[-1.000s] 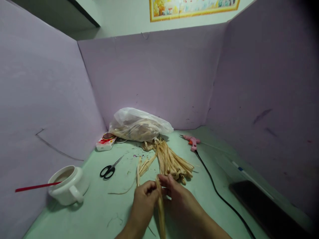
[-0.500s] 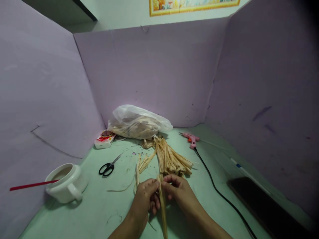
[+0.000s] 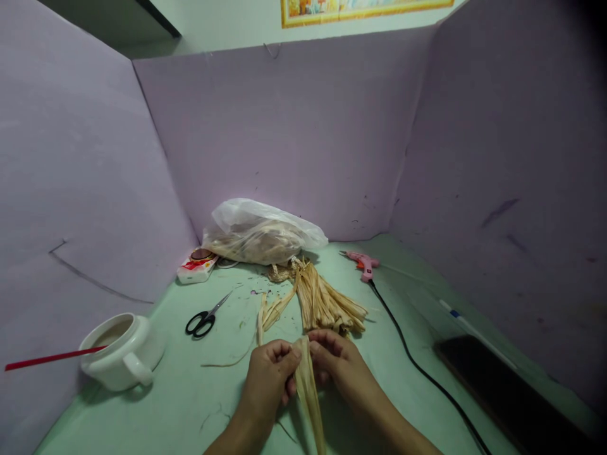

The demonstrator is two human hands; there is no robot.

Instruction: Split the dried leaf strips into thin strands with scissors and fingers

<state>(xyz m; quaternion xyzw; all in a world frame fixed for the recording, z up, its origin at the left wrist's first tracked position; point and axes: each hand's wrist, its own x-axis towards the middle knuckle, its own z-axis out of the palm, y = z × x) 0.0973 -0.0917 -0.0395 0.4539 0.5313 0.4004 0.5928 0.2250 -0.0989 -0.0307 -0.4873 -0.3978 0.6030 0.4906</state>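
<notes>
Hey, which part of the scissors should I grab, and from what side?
Take the scissors by the black finger loops, probably with the left hand once it releases the tan strip, coming from the near side. They lie flat on the table, loops toward you, and the pointed metal blades aim away and to the right.

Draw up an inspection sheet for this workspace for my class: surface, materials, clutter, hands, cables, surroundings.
Surface: green tabletop, with scattered dark specks and loose fibres.
Materials: one straw-coloured strip in hand; a bundle of strips lies beyond.
Clutter: scissors, white pot with a red stick, plastic bag, pink glue gun, dark flat object.
Hands: left hand and right hand both pinch the strip near its far end.
Cables: black cord runs from the glue gun out of view, bottom right.
Surroundings: lilac panels on three sides; framed picture above.
</notes>
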